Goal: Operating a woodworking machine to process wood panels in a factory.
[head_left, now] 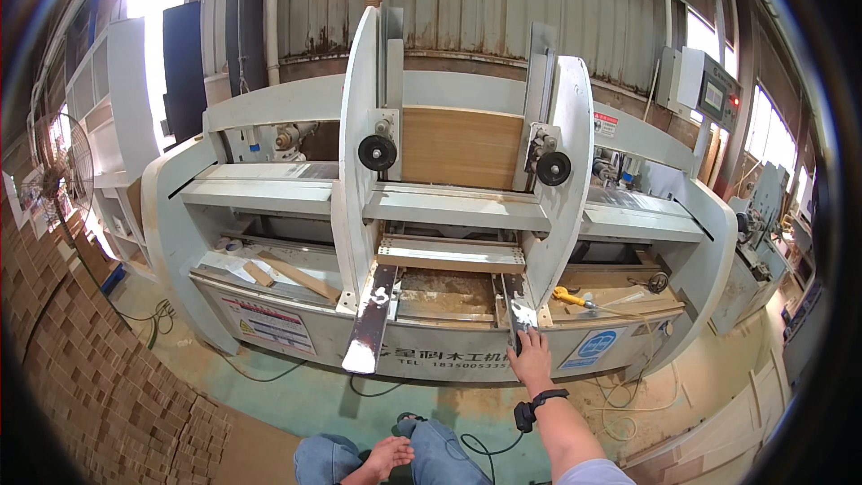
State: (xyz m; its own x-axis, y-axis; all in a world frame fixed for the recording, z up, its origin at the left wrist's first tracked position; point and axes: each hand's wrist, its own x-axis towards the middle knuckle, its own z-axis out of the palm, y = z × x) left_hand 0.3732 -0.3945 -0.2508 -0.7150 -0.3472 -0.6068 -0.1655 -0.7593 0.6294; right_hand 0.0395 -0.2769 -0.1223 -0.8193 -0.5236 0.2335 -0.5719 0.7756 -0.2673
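Observation:
My right hand reaches forward to the near end of the right support arm, a narrow metal bar with worn white paint. The fingers lie over that end, with the thumb at its left side, and cover it. My left hand is low in front of my knees, palm partly turned up, fingers stretched out and holding nothing. The matching left support arm juts out of the machine toward me, untouched. Both bars belong to a large white woodworking machine. A wooden panel stands upright between its two tall plates.
Black hand knobs sit on the tall plates. A yellow air gun rests on the right ledge; wood strips lie on the left. Stacked wood pieces fill the left floor. Cables, a fan and a control box surround the machine.

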